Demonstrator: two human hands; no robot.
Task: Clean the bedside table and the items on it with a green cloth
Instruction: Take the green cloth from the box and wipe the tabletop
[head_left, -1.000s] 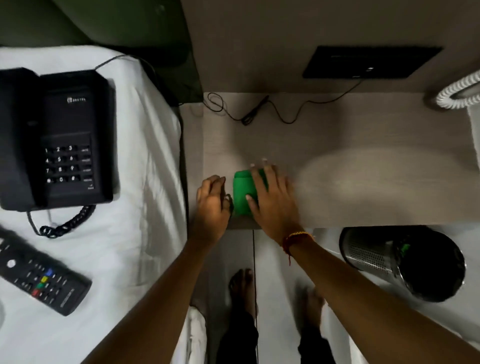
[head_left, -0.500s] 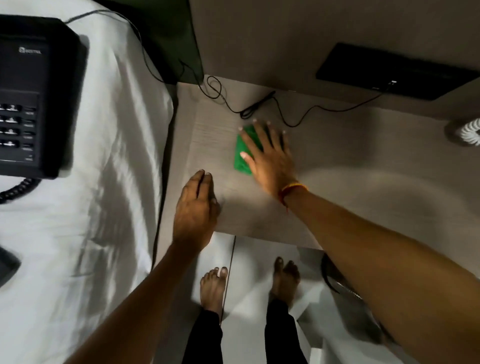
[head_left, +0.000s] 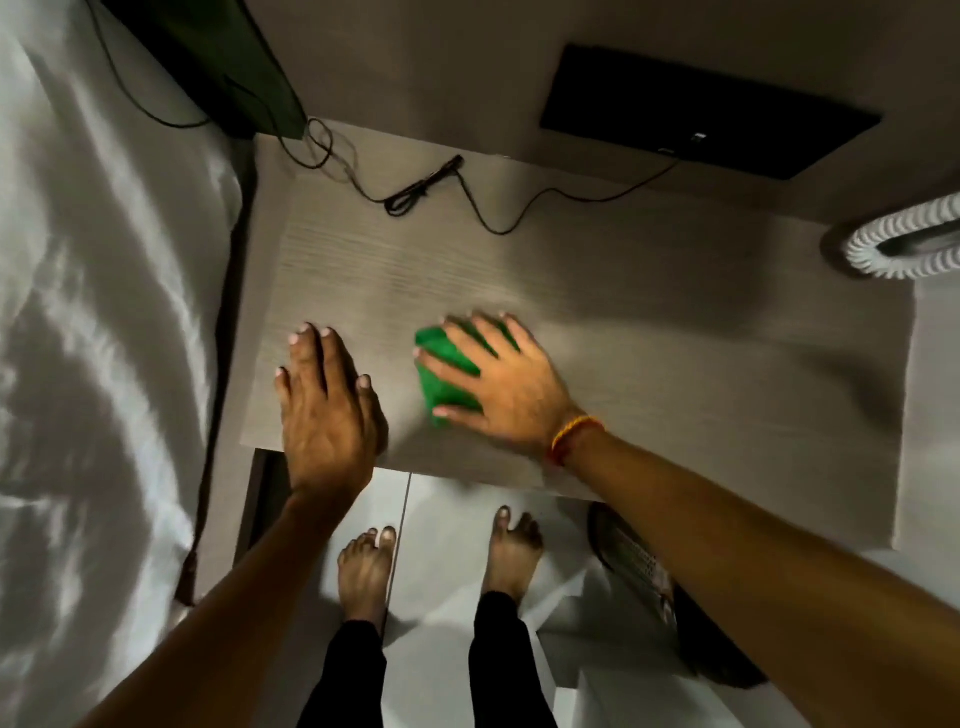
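A mesh bin (head_left: 631, 558) at five o'clock is mostly hidden, contents unseen. The folded green cloth (head_left: 445, 374) is pressed flat on the bedside table (head_left: 649, 332) under the spread right hand (head_left: 498, 387); the left hand (head_left: 327, 410) is laid flat at nine o'clock of it, fingers together, holding nothing.

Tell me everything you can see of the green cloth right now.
The green cloth is a bright green, soft-looking fabric, folded or bunched into a compact pad. It lies flat on the pale wood-grain bedside table, near the front edge. The right hand presses down on it with fingers spread, covering its right part, so only its left portion shows. The left hand rests on the table beside it, not touching it.
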